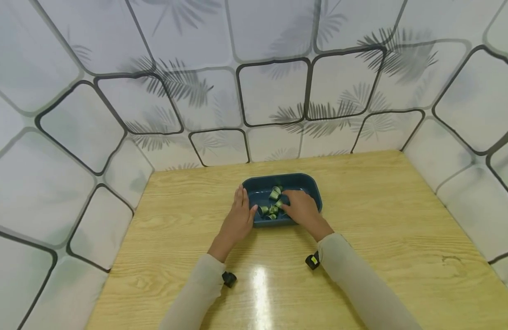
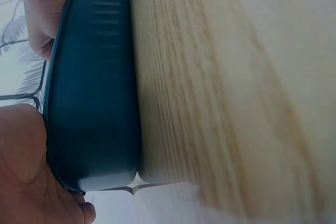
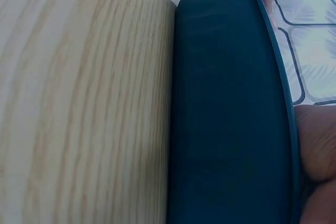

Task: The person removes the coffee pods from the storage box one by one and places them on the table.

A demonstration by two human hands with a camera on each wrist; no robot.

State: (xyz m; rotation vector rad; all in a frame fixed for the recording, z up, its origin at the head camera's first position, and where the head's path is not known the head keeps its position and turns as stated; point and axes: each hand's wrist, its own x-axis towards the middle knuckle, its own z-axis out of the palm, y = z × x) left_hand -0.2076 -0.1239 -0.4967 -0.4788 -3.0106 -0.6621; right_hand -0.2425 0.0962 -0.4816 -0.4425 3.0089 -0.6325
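Note:
A dark blue rectangular tray [image 1: 307, 181] stands on the wooden table, its outer wall filling much of both wrist views. At its left end my left hand [image 1: 239, 214] holds the rim, fingers extended along the outside and thumb over the near left corner. My right hand [image 1: 302, 208] reaches in over the right side with bent fingers, pinching a small green coffee capsule [image 1: 279, 204]. Several more green capsules [image 1: 274, 193] lie left of those fingertips, most grouped near the front wall. The tray's wall [image 3: 231, 103] hides the capsules from the wrist cameras.
The light wooden table [image 1: 188, 220] extends around the tray on all sides. White wall panels [image 1: 274, 91] with dark outlines and leaf prints enclose its back and sides. A black wrist camera [image 1: 313, 261] sits by the right sleeve, another [image 1: 229, 278] by the left.

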